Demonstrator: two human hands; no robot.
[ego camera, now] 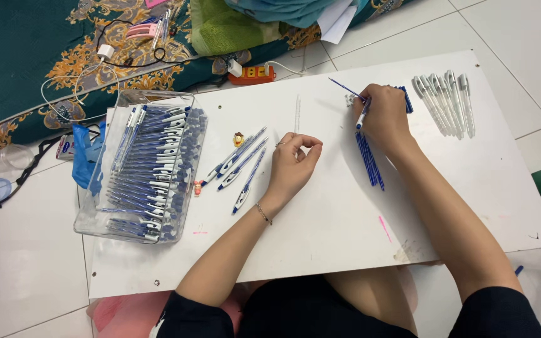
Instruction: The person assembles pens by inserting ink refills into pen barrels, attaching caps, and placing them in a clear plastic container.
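Dark-sleeved arms reach over a white rectangular board [320,231] on the tiled floor. Right hand [384,116] is clamped on a blue-and-white pen [362,114], above a bundle of thin blue ink refills [369,159]. Left hand [293,164] rests curled, fingers together, beside finished pens [239,166] and a clear plastic box of pens [148,166].

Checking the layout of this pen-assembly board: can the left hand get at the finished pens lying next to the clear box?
Probably yes. The left hand rests on the white board just right of the loose finished pens, with only bare board between them; the clear box sits beyond them, not in the way.
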